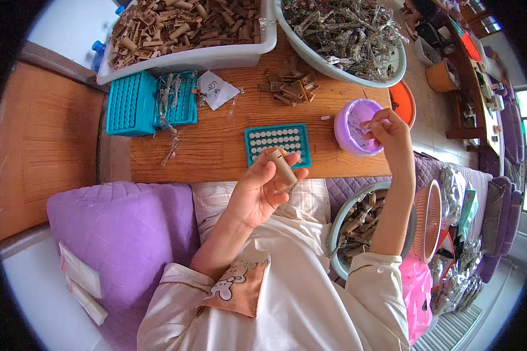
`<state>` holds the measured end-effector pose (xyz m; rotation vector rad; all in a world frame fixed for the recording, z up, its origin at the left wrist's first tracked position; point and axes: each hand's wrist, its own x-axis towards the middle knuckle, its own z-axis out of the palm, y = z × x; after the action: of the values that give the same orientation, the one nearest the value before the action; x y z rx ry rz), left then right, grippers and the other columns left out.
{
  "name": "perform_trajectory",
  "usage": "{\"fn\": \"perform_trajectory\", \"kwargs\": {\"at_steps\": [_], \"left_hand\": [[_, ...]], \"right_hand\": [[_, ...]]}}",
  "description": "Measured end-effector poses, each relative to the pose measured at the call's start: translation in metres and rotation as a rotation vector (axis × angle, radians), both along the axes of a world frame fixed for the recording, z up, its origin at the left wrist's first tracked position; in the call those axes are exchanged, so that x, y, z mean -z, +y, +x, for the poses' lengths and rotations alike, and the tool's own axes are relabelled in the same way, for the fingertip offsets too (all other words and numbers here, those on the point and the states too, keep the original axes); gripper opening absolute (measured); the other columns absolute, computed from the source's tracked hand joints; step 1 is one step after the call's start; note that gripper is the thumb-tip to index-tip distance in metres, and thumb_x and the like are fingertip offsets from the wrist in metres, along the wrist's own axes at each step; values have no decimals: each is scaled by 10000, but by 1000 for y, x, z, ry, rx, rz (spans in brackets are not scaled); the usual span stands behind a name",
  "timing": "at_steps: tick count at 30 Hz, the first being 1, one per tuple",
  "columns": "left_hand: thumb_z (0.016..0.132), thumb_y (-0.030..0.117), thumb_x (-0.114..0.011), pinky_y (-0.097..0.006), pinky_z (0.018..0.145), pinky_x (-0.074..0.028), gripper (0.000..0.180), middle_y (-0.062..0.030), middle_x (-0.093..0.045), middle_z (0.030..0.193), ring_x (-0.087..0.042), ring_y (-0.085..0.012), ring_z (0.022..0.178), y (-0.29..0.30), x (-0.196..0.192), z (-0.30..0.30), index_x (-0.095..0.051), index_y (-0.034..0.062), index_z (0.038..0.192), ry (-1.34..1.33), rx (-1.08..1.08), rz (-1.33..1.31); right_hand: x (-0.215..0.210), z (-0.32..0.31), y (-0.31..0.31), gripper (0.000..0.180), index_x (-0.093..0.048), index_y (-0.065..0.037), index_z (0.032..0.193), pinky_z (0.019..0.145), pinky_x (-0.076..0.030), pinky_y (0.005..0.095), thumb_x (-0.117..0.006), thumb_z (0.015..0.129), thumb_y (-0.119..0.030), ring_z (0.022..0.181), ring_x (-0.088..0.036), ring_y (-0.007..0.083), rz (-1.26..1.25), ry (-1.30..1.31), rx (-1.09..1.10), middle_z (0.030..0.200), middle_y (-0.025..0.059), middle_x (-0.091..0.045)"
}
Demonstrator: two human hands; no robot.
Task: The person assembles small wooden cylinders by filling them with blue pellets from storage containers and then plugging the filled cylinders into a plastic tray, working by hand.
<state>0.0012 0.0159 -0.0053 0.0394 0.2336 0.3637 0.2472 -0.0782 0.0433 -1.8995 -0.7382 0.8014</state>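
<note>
My left hand point(253, 199) is closed around a tan cylindrical plastic casing point(283, 168), which has a small dark slot near its upper end. It holds the casing tilted, just in front of a teal rack point(249, 140) filled with rows of white round pieces. At the right, my right hand point(390, 136) pinches thumb and fingers together over a purple bowl point(341, 133). Small whitish pieces lie in that bowl. Whatever is between the right fingertips is too small to make out.
At the back stand a white bin point(199, 55) of tan casings and a basin point(401, 69) of wired parts. Teal racks point(129, 105), a paper note point(216, 89) and loose casings point(290, 89) lie on the table. Another basin point(334, 243) sits beside my right arm.
</note>
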Motion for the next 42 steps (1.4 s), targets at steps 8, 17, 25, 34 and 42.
{"fn": "perform_trajectory", "kwargs": {"at_steps": [8,17,25,34,42], "left_hand": [[805,219,-515,-203,492,-521,303,-100,-509,1041,-546,-274,909,-3,-6,-2,-432,86,1065,10,97,-86],[798,282,-523,-180,420,-487,368,-89,-513,1020,-582,-182,828,-3,-10,-3,-415,49,1062,109,166,238],[852,245,-433,-138,360,-405,344,-67,-527,986,-595,-178,787,-11,-4,-2,-362,62,1136,158,194,226],[854,240,-435,-133,353,-366,310,-81,-558,936,-604,-160,727,-11,7,5,-407,47,1095,238,307,211],[844,252,-455,-123,341,-379,328,-116,-561,984,-612,-177,716,-10,2,9,-413,55,1103,170,300,107]], "right_hand": [[5,-90,30,49,-520,3,750,765,-409,272,-564,728,11,893,-517,150,393,234,-340,980,112,-544],[4,-96,24,61,-530,43,789,708,-457,262,-544,733,22,809,-559,156,342,352,-339,878,120,-589],[-6,-99,20,52,-510,32,716,668,-483,275,-537,701,74,757,-561,146,183,55,-415,856,126,-584],[8,-81,18,60,-507,37,691,687,-467,264,-523,680,94,816,-563,163,48,118,-513,822,115,-580],[-5,-84,17,84,-525,57,774,657,-488,246,-474,723,99,753,-573,130,-30,269,-430,787,111,-571]]}}
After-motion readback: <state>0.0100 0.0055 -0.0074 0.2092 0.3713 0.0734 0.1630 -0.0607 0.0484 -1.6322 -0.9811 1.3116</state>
